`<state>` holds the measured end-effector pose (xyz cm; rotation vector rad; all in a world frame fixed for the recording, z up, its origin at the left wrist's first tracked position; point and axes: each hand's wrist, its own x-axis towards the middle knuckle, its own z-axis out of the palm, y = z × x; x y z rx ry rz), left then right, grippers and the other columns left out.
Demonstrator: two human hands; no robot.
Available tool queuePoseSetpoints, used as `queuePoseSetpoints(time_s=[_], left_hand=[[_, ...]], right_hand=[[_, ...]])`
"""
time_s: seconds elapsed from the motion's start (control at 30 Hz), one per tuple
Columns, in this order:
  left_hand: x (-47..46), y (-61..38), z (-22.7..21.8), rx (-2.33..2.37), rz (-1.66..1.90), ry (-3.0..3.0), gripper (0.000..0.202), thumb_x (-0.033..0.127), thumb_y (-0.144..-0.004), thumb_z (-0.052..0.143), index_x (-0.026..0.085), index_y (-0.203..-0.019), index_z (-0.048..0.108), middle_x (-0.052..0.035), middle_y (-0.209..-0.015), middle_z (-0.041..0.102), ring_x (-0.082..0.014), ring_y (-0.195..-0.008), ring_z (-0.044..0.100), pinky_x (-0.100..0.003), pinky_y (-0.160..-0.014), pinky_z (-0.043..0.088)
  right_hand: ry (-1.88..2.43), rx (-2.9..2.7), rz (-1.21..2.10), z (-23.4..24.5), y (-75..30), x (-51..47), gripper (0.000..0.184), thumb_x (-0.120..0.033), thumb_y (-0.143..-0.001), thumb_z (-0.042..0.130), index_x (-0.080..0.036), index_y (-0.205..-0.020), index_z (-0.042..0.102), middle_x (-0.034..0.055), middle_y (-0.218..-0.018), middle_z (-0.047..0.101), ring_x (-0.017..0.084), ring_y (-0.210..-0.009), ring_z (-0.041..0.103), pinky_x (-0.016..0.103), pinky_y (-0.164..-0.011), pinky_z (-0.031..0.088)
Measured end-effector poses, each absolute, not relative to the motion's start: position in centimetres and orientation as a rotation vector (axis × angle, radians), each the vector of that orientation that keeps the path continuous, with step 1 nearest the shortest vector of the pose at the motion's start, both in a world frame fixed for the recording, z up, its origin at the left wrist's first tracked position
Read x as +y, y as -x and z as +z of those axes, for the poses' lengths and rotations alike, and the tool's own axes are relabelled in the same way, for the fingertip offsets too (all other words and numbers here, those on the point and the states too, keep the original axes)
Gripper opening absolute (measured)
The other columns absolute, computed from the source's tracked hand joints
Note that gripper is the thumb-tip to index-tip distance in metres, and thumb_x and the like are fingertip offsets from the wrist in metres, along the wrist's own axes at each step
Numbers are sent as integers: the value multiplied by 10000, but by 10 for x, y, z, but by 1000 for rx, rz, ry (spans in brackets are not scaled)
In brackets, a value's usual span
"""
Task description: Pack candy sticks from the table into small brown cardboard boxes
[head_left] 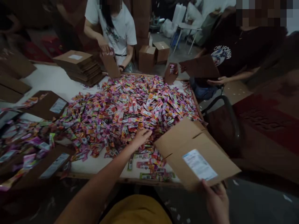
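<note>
My left hand (142, 137) reaches over the near side of a wide heap of small, colourful sachets (140, 105). Its fingers are stretched out onto the sachets, and I see nothing held in them. My right hand (217, 199) grips the lower edge of a folded-flat cardboard box (178, 143), thumb on top beside its white label (199, 165). The box is tilted over the table's near right corner. Several sachets (151, 166) lie more loosely between my left arm and the box.
Across the table a person in a white shirt (125, 31) handles a small carton (111, 64); a stack of flat boxes (79, 67) stands beside it. A person in a dark shirt (245, 46) holds brown cardboard (199, 67). Open labelled boxes (44, 105) with sachets lie left.
</note>
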<state>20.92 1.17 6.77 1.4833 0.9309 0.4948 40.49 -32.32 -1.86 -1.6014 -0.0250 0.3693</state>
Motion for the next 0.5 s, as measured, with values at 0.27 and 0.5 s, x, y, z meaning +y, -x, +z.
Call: queuePoseSetpoints(time_s=[0.27,0.5], left_hand=[[-19,-70,68,1352,985,-1321,483,609,-801,594,164,-987,625,-101,-1021,691,-268,-1039,622,-379,-963,450],[-26,2,47,1371,1145,-1300,747,495,-689,765,155,-1268,438,-151,-1252,595,-279,-1208,550,-407,-1060,401]], right_hand=[[1428,-406,685,2,-271,-203,475,-434,-561,836,-206,-945,677,48,-945,723,235,-889,658,341,-795,534],[1422,-443,682,7,-218,-142,409,-520,-634,772,-180,-860,738,64,-908,736,218,-872,647,315,-793,513]])
